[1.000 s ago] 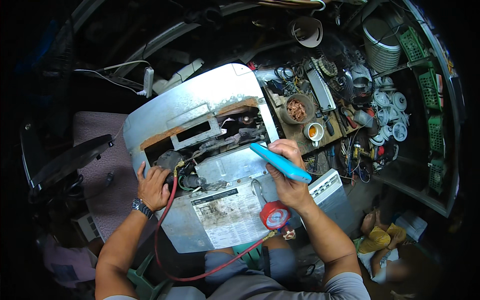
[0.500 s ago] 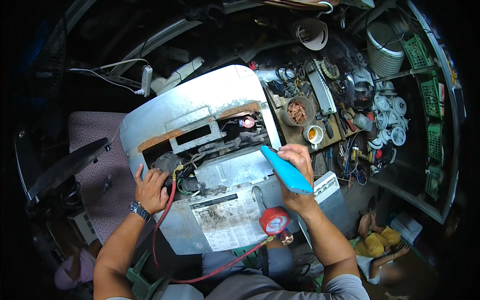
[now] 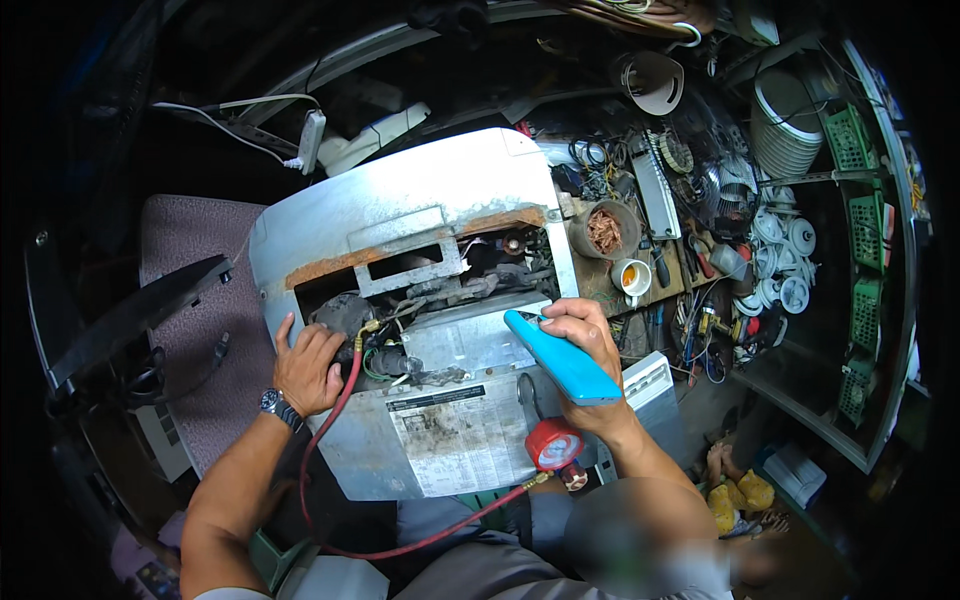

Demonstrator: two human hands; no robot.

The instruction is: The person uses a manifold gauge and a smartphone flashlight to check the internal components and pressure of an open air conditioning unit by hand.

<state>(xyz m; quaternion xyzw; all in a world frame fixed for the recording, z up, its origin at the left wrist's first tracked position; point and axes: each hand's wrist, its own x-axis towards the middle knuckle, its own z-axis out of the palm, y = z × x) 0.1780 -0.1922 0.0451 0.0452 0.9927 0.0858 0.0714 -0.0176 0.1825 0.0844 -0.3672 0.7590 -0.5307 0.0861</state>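
Note:
A rusty metal appliance casing (image 3: 415, 215) lies before me with its inside exposed. My left hand (image 3: 308, 368) rests on its left edge, fingers apart, beside a rounded dark motor-like part (image 3: 345, 314). Gripped in my right hand (image 3: 601, 352) is a flat, long blue handheld device (image 3: 560, 360), tilted over the casing's right part; its kind is not clear. A red pressure gauge (image 3: 555, 444) with a hook lies on the near panel. From it a red hose (image 3: 322, 432) loops to a brass fitting (image 3: 371, 326) near my left hand. A stained printed sheet (image 3: 440, 435) covers the panel.
To the right, a workbench carries a pot of copper-coloured scraps (image 3: 606, 232), a white mug (image 3: 630, 277) and many tools. Green baskets (image 3: 866, 230) line a shelf frame. A power strip (image 3: 311, 140) lies behind. Another person's legs (image 3: 722, 470) show at the lower right.
The view has shifted slightly. A pinkish glow on a round part inside the casing is gone; that part looks dark brown. The blue device stays in my right hand, and my left hand keeps its place.

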